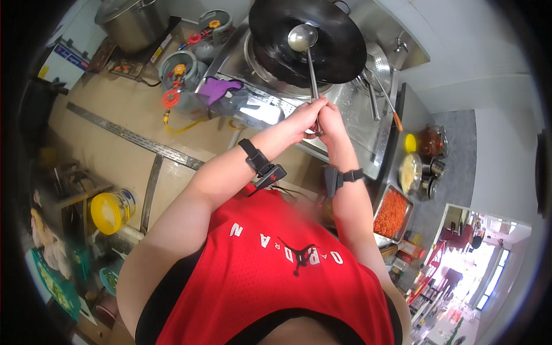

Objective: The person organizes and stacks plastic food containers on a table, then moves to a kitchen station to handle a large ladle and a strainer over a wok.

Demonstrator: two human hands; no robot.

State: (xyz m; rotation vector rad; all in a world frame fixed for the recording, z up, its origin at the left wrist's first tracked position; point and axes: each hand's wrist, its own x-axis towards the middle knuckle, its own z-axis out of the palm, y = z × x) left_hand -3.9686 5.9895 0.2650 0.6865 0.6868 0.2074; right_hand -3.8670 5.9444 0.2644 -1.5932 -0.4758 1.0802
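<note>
Both my hands are clasped together around the handle of a long metal ladle. My left hand (pixel 303 115) grips it from the left, and my right hand (pixel 331 116) wraps it from the right, near the handle's end. The ladle's bowl (pixel 297 42) hangs over or rests in a large black wok (pixel 345 51); I cannot tell which. A little cloudy liquid seems to lie in the bowl. Beneath the wok is the round ring (pixel 254 58) of a stainless-steel stove (pixel 358 129). The wok looks tilted, and its inside is dark and shiny.
Right of the stove are a perforated strainer (pixel 379 58), a food tray (pixel 390 213) of chopped orange-red pieces and a bowl (pixel 410 172) of pale food. Gas cylinders (pixel 189 71), a purple glove (pixel 217 89) and a stockpot (pixel 131 28) are at left. A yellow-lidded bucket (pixel 105 213) stands lower left.
</note>
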